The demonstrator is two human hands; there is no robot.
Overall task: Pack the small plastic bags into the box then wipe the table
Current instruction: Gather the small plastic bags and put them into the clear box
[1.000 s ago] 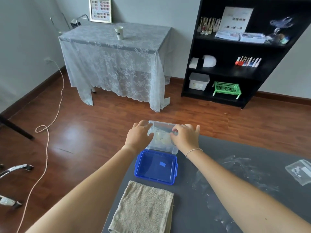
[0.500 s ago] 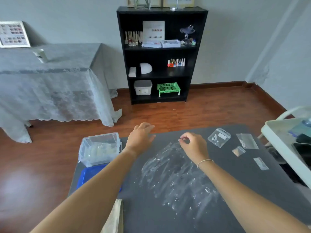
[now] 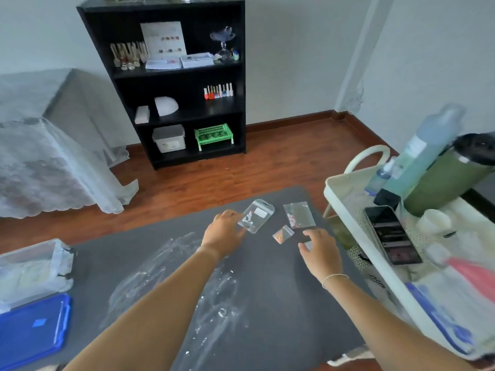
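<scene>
Left edge is cutting off clear box [image 3: 32, 269] and blue lid [image 3: 32, 328]; right hand [image 3: 321, 253] is hiding part of a small bag.

Three small bags [image 3: 256, 216] [image 3: 299, 214] [image 3: 283, 234] lie on the table [image 3: 267, 303] between and just past the left hand [image 3: 223, 232] and right hand [image 3: 320, 253]; box [image 3: 32, 269] sits far left of them.

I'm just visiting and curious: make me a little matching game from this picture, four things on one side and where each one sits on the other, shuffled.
Things:
1. blue lid
2. phone
3. green basket
4. largest plastic bag

Places:
A. bottom shelf of the black bookcase
B. on the white cart, far right
C. at the left hand's fingertips
D. near left corner of the grey table

Pairs: 1-D, 2-B, 3-A, 4-C
</scene>
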